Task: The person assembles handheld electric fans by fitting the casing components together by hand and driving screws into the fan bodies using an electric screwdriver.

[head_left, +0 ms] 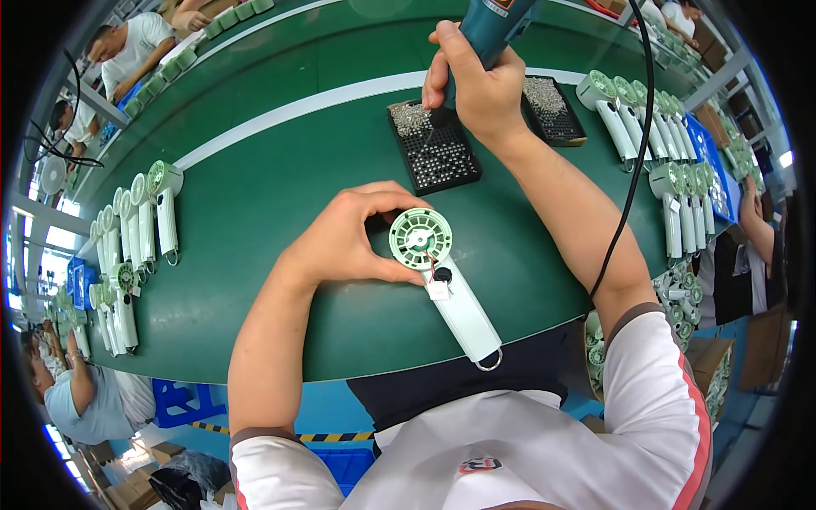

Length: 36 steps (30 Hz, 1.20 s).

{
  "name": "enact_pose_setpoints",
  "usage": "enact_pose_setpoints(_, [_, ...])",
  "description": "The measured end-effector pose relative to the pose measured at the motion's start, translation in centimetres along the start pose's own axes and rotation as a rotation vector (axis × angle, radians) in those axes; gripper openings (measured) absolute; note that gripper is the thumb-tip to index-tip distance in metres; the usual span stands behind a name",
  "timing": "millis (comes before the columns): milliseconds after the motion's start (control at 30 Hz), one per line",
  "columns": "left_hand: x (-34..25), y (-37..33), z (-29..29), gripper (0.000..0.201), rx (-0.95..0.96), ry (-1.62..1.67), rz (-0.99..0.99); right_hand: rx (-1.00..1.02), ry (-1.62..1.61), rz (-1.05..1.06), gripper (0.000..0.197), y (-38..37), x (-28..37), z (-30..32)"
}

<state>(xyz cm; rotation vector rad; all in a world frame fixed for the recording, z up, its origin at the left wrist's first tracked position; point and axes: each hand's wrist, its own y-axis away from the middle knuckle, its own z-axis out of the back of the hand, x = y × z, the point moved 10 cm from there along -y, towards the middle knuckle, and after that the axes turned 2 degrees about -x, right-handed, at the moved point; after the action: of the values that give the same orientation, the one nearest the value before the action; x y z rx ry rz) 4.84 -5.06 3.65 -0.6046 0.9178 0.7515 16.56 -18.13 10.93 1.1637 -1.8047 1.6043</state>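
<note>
My left hand (350,236) curls its thumb and fingers round the head of a small handheld fan (469,316). The fan lies on the green tabletop with its round pale green head exposed, its white handle angled toward me and a metal loop at the handle's end. Thin red wires and a small white piece sit at its neck. Farther off, my right hand (486,92) grips a teal electric screwdriver (493,30), nose down over a black screw tray (442,166). The tray has rows of holes with screws, and loose screws heap at its far end.
A second screw tray (557,115) stands right of the first. Rows of similar fans (166,217) line the table's left side, with more fans (612,119) on the right. A black cable (639,153) hangs past my right forearm. Other people (140,47) work around the table.
</note>
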Motion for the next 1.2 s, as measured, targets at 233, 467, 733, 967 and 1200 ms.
enact_pose_setpoints(233, [0.1,0.0,0.0,0.067,0.012,0.008,0.014,-0.010,0.024,-0.016,0.028,0.1,-0.4,0.1])
enact_pose_setpoints(467, [0.3,0.0,-0.2,0.067,0.014,0.033,0.023,0.010,0.043,-0.008,0.027,0.1,-0.5,-0.1])
enact_pose_setpoints(733, [0.3,0.1,-0.1,0.068,0.006,0.043,0.023,0.071,0.095,0.015,0.023,0.4,0.0,-0.9])
enact_pose_setpoints(967, [0.1,0.0,0.0,0.067,0.000,0.047,-0.011,0.220,0.080,0.030,0.019,1.1,0.5,-2.7])
enact_pose_setpoints(1200, [0.1,0.0,0.0,0.067,0.013,0.046,-0.014,0.079,0.163,-0.061,0.019,0.5,-0.3,-2.0])
